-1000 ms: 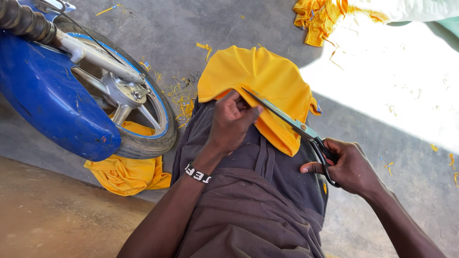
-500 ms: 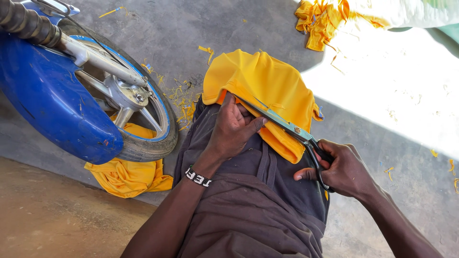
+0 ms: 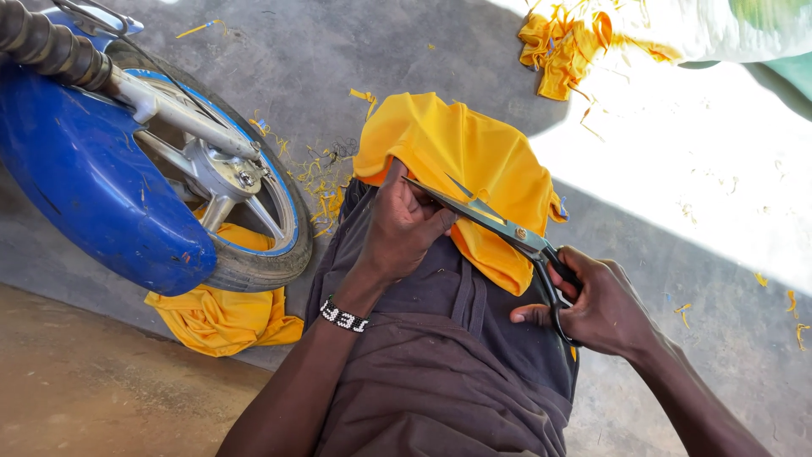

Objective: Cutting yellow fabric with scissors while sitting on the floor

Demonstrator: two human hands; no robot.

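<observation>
The yellow cloth point(image 3: 457, 161) is draped over the knee in dark trousers point(image 3: 440, 372), pinned there by the left hand point(image 3: 402, 224), while the scissors point(image 3: 499, 224), gripped by the right hand point(image 3: 596, 305), are set into its near edge. Little appears cut through yet. Yellow scraps point(image 3: 321, 182) are scattered on the floor between the cloth and the motorcycle wheel point(image 3: 228, 195), so some trimming seems done.

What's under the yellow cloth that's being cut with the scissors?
The yellow cloth lies draped over the person's knee in dark brown trousers. The left hand grips its near edge, fingertips tucked beneath. The knee itself and whatever else lies under the cloth are covered.
</observation>
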